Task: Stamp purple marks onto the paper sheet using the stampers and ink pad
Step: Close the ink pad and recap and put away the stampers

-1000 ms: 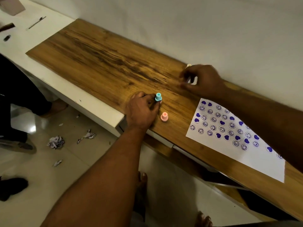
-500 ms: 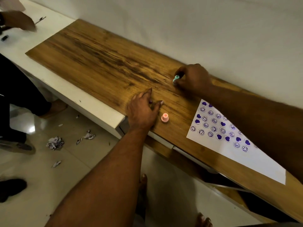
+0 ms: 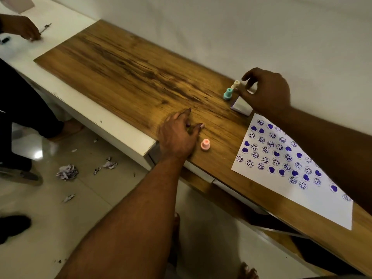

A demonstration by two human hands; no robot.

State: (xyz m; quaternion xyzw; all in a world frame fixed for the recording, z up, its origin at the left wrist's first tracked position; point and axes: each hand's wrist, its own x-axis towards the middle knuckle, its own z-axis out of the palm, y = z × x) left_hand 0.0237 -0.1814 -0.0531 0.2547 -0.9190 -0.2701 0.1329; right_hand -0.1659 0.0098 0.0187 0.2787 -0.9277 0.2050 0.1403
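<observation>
Right hand (image 3: 265, 93): hovering at the far edge of the wooden board (image 3: 124, 63), fingers curled, index arched over the thumb. The tips are right at the cream stamper (image 3: 236, 84), but I cannot tell whether they pinch it or only sit beside it. The teal stamper (image 3: 228, 94) stands touching or just beside the cream one, on the side away from the hand. Both are upright, long axis vertical, bases on the wood. The ink pad (image 3: 241, 106) lies flat just under the thumb side of this hand, between the stampers and the far corner of the paper sheet (image 3: 322, 204). Left hand (image 3: 177, 137): fingers spread and loose, resting on the wood, holding nothing. The pink stamper (image 3: 205, 144) stands upright just to its right, apart from the fingers and much nearer this hand than the other. Judgement: the right hand is better placed for pad and far stampers, the left for the pink one. The sheet lies to the right, partly under the right forearm, rows of purple smileys and hearts already on it, blank toward the near edge. The board sits on a white desk (image 3: 68, 25) against a pale wall (image 3: 221, 27). Another person's hand (image 3: 22, 29) rests on the desk far left. Crumpled paper scraps (image 3: 67, 172) lie on the tiled floor (image 3: 60, 218).
</observation>
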